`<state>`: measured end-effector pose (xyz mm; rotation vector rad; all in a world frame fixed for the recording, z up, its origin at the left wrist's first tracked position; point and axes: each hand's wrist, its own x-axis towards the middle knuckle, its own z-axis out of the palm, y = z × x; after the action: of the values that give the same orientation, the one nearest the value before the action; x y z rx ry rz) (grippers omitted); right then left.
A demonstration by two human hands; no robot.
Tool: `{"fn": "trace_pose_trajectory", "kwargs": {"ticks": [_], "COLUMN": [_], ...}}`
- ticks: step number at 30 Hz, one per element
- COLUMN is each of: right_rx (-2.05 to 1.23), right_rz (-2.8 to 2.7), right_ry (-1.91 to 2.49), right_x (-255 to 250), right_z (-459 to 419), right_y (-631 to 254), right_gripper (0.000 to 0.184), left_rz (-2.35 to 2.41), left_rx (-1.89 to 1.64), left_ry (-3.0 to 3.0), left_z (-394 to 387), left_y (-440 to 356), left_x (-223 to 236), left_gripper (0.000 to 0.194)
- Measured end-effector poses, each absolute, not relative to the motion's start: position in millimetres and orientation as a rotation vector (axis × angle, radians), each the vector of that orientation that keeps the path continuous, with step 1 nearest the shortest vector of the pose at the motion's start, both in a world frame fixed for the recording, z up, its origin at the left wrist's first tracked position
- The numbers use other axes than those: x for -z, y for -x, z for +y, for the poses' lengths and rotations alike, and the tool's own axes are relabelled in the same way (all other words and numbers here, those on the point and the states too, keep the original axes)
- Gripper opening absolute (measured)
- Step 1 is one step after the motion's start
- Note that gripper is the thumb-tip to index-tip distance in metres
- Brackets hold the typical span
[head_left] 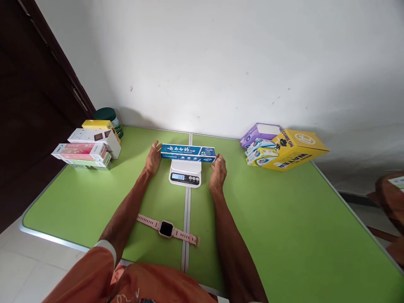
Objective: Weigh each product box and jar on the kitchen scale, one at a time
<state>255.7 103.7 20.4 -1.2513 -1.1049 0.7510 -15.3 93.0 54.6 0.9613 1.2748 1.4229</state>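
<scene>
A long blue toothpaste box (187, 152) lies crosswise over the white plate of a small digital kitchen scale (185, 173). My left hand (153, 159) has its fingers at the box's left end, and my right hand (218, 173) grips the right end with thumb and fingers. Digits glow on the scale's lit display, looking like 368. Nearer to me, between my forearms, a smartwatch (166, 229) with a pink strap is laid out flat, its screen dark.
At the left stand several stacked boxes (85, 151) and a dark-green-lidded jar (105, 114). On the right are a yellow carton (295, 149), a purple pack (257, 132) and small blue-and-yellow packs (261, 152). The green folding table (268, 235) meets a white wall behind.
</scene>
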Motion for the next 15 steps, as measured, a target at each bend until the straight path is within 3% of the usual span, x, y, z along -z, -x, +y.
{"fn": "trace_pose_trajectory", "kwargs": {"ticks": [15], "right_rx": [-0.774], "right_rz": [-1.098], "right_ry": [1.200], "right_x": [-30.6], "right_z": [96.4], "right_y": [-252.7], "right_gripper": [0.080], "left_rz": [1.232], "left_rx": [-1.451], "left_ry": [-1.047], "left_z": [89.1], "left_y": [4.5], "left_x": [-44.9], "left_gripper": [0.096]}}
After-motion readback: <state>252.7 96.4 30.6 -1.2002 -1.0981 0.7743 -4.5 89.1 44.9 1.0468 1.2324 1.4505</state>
